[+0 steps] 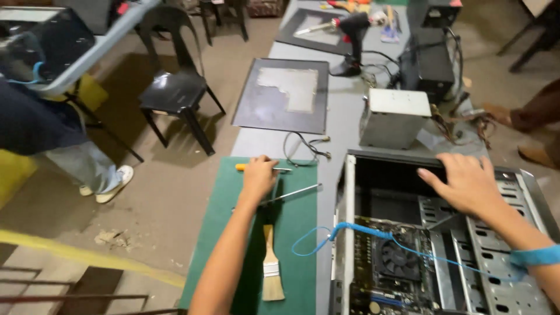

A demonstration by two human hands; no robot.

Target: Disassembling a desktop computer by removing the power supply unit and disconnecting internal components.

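My left hand [259,177] rests on a green mat [297,256], fingers curled over a screwdriver with an orange handle [242,167]; a second screwdriver with a long metal shaft [294,193] lies just to its right. My right hand [464,182] lies flat with spread fingers on the upper edge of an open computer case [525,192]. A blue wrist strap [536,255] circles my right wrist, and its blue coiled cord [350,231] runs across the motherboard [396,274] to the case's left wall.
A wooden paintbrush [271,268] lies on the mat. Behind stand a grey power supply box [394,116], a dark side panel [286,96], loose cables [306,149] and a cordless drill [353,35]. A black chair [175,93] and a seated person's leg [87,169] are at left.
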